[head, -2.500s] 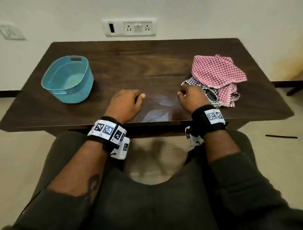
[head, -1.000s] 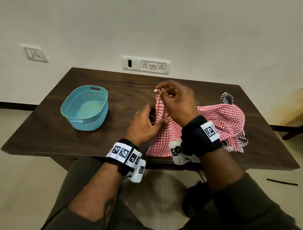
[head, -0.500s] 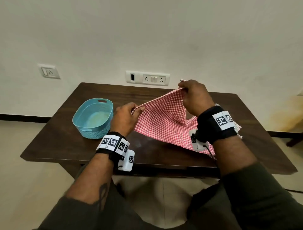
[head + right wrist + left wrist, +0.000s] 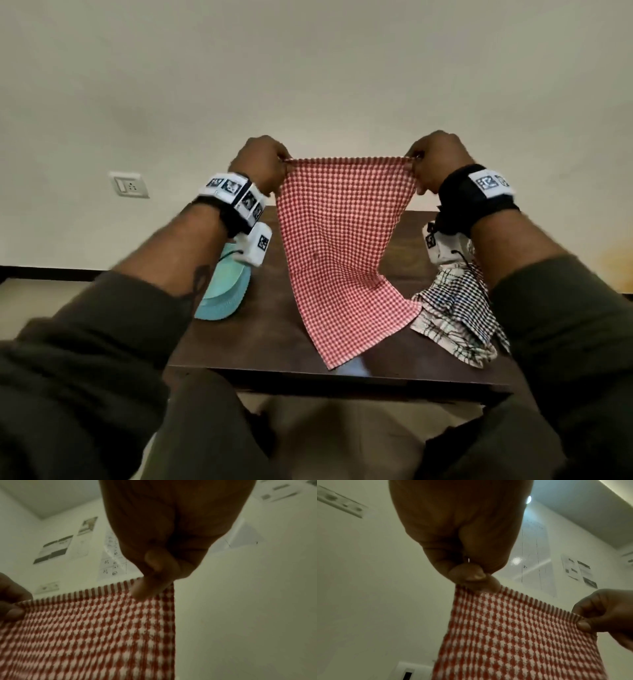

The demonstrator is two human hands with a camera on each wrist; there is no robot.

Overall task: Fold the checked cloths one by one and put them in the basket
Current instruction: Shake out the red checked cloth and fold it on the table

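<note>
Red checked cloth (image 4: 342,240) stretched, both hands raised

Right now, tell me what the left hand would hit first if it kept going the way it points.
Probably only the bare wall: the left hand, pinching the red checked cloth, points up and forward. Depth is unclear.

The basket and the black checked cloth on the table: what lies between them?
In the head view, the red checked cloth hangs between the basket and the black checked cloth, its lower part resting on the table.
</note>
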